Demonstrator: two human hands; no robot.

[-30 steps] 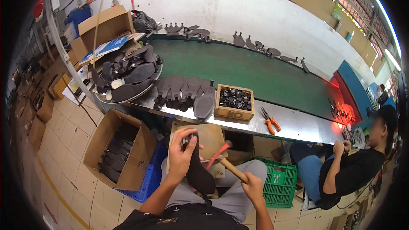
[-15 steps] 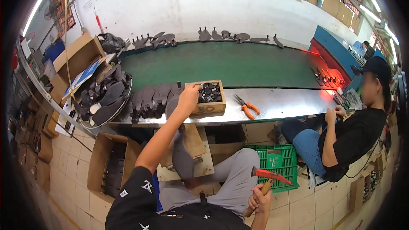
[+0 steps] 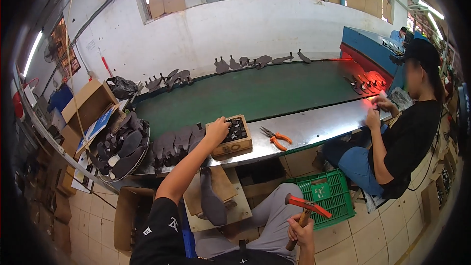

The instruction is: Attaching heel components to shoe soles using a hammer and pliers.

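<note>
My left hand (image 3: 218,130) reaches over the left side of a small wooden box (image 3: 233,147) full of small black pieces (image 3: 237,130). Its fingers are curled, and whatever they pinch is hidden. Low at the right, my right hand (image 3: 301,232) is wrapped round the wooden handle of a hammer (image 3: 308,205) with a red head, held up beside my knee. Between the two hands, a dark shoe sole (image 3: 212,201) lies on a wooden block (image 3: 223,184) fixed on a pale board (image 3: 241,207) in front of me.
Orange-handled pliers (image 3: 276,139) lie on the metal ledge (image 3: 314,126) beside a green conveyor belt (image 3: 255,99). More dark soles (image 3: 171,145) and a loaded round basket (image 3: 125,152) sit at left. A co-worker (image 3: 409,137) sits at right, near a green crate (image 3: 326,198).
The view has tilted up and turned. My left hand stays at the wooden box, and my right hand still grips the hammer. The co-worker's hands have come up toward the ledge.
</note>
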